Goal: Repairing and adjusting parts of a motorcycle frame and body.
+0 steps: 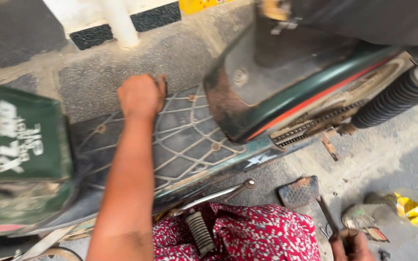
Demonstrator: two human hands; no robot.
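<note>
your left hand point(140, 95) rests at the far edge of the scooter's floorboard point(185, 140), a dusty, dark mat with a raised grid pattern and small round studs. the fingers curl over that far edge and grip it, knuckles up, with your forearm stretched straight across the mat from the bottom of the view. just to the right of the hand the floorboard meets the rusty, dark body panel point(252, 82) under the seat, which carries a green and red stripe along its lower rim.

your right hand point(351, 245) sits at the bottom right corner, low to the ground point(393, 159). the fingers are closed around the end of a thin dark metal rod point(326, 212) that runs up and left towards a worn, rusty foot pedal pad point(298, 191); whether the rod is joined to that pad is hard to tell, since the picture is blurred there.

below the floorboard a silvery lever point(218, 194) sticks out, and a ribbed black footpeg point(200, 232) lies against your red and white patterned cloth point(247, 234). to the right, the exposed chain point(315, 125) and a black ribbed shock absorber point(395, 99) are well apart from both hands. on the ground near your right hand lie a grey scrap point(364, 217) and a crumpled yellow wrapper point(413, 209). a green panel with white lettering point(18, 133) fills the left side.
</note>
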